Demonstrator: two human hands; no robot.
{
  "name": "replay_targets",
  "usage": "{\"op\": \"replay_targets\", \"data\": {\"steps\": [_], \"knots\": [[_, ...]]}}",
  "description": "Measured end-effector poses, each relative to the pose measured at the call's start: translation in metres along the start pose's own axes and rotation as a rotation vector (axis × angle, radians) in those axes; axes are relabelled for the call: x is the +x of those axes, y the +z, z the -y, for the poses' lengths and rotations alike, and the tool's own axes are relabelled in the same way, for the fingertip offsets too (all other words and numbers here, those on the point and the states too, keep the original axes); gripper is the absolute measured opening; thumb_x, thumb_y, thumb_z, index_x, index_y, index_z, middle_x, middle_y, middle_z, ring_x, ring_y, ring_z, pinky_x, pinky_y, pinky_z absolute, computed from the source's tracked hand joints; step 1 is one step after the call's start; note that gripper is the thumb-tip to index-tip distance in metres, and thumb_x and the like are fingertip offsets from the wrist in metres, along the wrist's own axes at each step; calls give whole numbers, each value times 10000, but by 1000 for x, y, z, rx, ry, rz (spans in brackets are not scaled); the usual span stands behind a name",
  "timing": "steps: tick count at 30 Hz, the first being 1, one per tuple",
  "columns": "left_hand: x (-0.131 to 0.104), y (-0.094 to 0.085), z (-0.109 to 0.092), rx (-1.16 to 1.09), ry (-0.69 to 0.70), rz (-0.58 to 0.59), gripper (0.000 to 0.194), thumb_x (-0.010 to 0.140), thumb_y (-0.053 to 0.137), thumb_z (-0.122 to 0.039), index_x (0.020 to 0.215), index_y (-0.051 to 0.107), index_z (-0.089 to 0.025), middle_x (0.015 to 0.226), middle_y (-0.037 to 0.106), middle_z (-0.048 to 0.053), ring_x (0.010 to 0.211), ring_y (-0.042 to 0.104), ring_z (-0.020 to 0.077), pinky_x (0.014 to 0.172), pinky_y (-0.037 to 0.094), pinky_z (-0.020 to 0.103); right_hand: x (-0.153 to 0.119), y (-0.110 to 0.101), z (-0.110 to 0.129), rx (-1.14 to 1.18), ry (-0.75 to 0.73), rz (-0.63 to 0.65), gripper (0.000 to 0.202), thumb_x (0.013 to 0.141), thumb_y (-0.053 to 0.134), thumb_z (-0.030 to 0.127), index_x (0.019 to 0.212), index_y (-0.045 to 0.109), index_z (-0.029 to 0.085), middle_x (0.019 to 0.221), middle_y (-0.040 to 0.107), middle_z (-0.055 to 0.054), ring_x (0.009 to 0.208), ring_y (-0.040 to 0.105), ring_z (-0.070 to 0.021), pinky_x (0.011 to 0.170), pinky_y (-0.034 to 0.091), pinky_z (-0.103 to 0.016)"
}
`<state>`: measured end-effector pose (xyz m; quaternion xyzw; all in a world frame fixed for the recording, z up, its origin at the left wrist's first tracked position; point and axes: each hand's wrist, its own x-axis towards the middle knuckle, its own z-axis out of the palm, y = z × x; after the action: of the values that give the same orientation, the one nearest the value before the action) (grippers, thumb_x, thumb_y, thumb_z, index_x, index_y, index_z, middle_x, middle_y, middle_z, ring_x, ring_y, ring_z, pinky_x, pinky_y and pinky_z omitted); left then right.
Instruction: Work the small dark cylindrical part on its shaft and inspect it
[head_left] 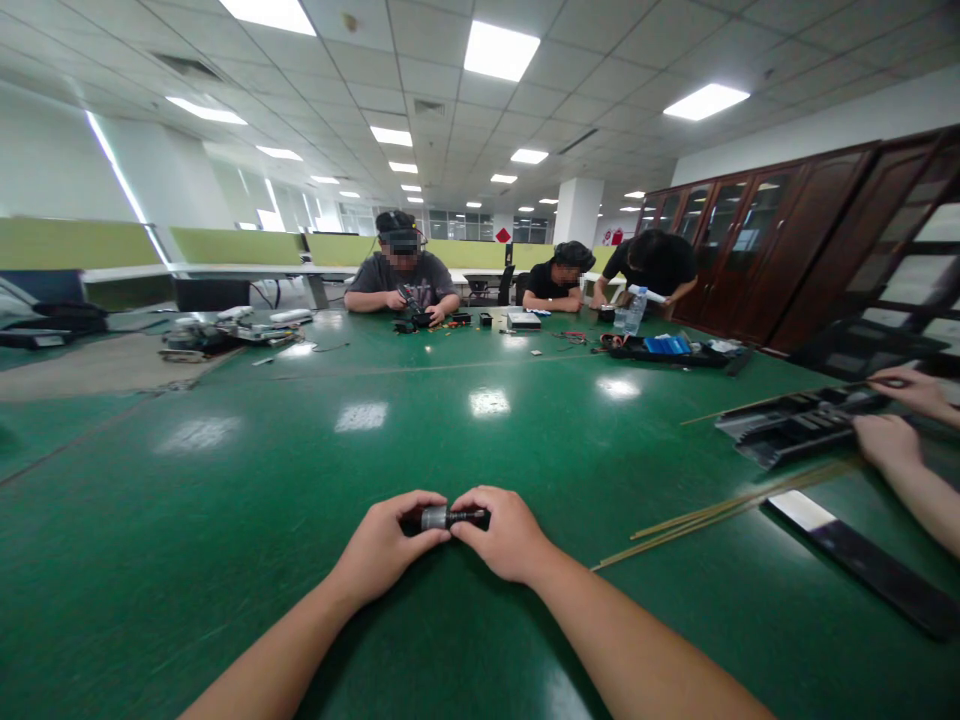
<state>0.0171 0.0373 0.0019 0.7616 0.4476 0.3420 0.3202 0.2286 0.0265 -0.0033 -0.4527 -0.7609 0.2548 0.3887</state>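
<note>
Low over the green table (pixel 465 430), I hold a small cylindrical part (pixel 434 518) sideways between my two hands. It has a silver-grey section on the left and a dark, ribbed, narrower section on the right. The thumb and fingers of my left hand (pixel 382 545) are closed round its left end. My right hand (pixel 504 535) grips the ribbed right end, its fingertips almost meeting those of the left. Both ends are partly hidden by fingers, so I cannot tell its exact kind.
Thin brass-coloured rods (pixel 697 508) and a long black bar with a white end (pixel 862 565) lie to the right. Another person's hands (pixel 892 440) work on a black tray-like piece (pixel 802 425). Several people sit or lean across the table, among parts and a bottle (pixel 634 312).
</note>
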Motion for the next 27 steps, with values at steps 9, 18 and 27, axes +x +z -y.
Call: {"op": "replay_targets", "data": {"steps": [9,18,27], "knots": [[-2,1,-2,29,16,-24,301,776,712,-331,1067,696,-254,1030,718,14,952,660,225,881,507,319,1,0,0,-5,-2,-1,168,801,707,274,966,737,277,922,718,-22,842,627,-200,776,433,-307],[-4,1,-4,27,3,-39,312,772,713,-355,1066,701,-253,1041,718,20,962,660,232,887,506,328,0,-2,0,-4,-1,3,150,805,701,285,947,746,265,901,716,-31,822,623,-199,759,434,-308],[-4,1,-2,44,10,-51,309,774,722,-354,1069,704,-264,1041,720,15,961,662,227,891,506,325,0,-2,-1,2,6,-2,140,802,704,292,931,747,261,890,714,-27,813,618,-192,750,429,-299]]}}
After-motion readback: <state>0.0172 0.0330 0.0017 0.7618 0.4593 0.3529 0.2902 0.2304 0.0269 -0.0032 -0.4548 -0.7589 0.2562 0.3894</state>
